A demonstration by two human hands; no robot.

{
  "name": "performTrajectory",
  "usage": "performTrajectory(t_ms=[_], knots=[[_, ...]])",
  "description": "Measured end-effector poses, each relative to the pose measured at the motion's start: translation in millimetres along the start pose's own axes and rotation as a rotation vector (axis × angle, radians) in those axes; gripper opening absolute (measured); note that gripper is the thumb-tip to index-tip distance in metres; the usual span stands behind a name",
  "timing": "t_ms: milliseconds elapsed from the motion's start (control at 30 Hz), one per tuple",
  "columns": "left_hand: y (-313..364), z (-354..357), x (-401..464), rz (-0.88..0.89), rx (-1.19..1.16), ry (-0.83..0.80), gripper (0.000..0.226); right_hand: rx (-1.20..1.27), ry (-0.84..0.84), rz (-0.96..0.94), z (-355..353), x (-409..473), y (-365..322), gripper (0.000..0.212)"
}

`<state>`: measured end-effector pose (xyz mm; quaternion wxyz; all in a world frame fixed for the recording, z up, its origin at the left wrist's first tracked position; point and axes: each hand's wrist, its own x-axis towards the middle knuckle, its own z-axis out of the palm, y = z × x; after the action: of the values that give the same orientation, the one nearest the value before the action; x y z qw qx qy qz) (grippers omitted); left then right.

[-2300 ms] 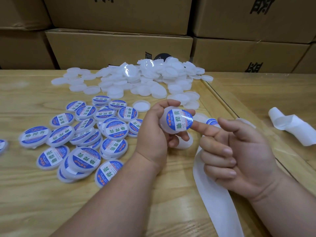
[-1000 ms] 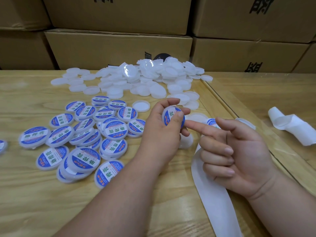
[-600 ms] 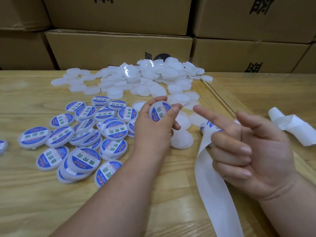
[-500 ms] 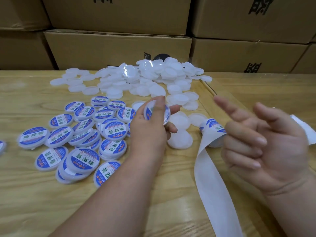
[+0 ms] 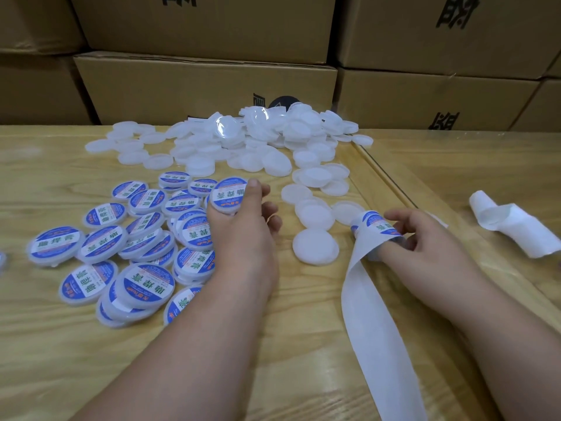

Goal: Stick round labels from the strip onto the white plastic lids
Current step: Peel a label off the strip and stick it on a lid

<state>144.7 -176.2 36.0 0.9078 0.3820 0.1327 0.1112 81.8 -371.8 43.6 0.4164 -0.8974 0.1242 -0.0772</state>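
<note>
Above labelled pile [image 5: 127,247], left hand [image 5: 243,226] fingers grasp blue-white labelled lid [image 5: 229,196]; right hand [image 5: 425,241] fingers pinch label strip [image 5: 373,299].

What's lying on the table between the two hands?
In the head view, a few plain white lids lie on the wooden table between the left hand, which holds a labelled lid, and the right hand on the label strip.

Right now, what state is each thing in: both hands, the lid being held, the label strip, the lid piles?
Left hand: grips a labelled white plastic lid, over the labelled pile.
Right hand: holds the white label strip where it bends, blue round labels showing there.
Labelled white lids: heaped, overlapping.
Plain white lids: unlabelled, piled behind.
Crumpled white backing paper: lying loose at right.
</note>
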Motion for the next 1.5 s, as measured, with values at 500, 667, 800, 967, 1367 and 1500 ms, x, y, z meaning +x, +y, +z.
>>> performTrajectory(t_ms=[500, 667, 800, 967, 1367, 1500], knots=[[-5, 0, -14, 0.135, 0.354, -0.259, 0.011, 0.011, 0.004, -0.198, 16, 8, 3, 0.046], [-18, 1, -30, 0.224, 0.786, -0.592, 0.029, 0.107, 0.036, -0.408, 18, 5, 0, 0.058], [-17, 0, -28, 0.193, 0.725, -0.625, 0.035, 0.202, 0.068, -0.392, 20, 5, -1, 0.062], [-19, 0, -27, 0.21, 0.813, -0.643, 0.033, 0.27, 0.106, -0.408, 21, 6, 1, 0.048], [-16, -1, -33, 0.304, 1.134, -0.725, 0.035, -0.105, 0.033, -0.381, 5, 12, 7, 0.048], [-14, 0, -35, 0.353, 1.21, -0.734, 0.042, -0.017, 0.06, -0.34, 7, 12, 7, 0.077]])
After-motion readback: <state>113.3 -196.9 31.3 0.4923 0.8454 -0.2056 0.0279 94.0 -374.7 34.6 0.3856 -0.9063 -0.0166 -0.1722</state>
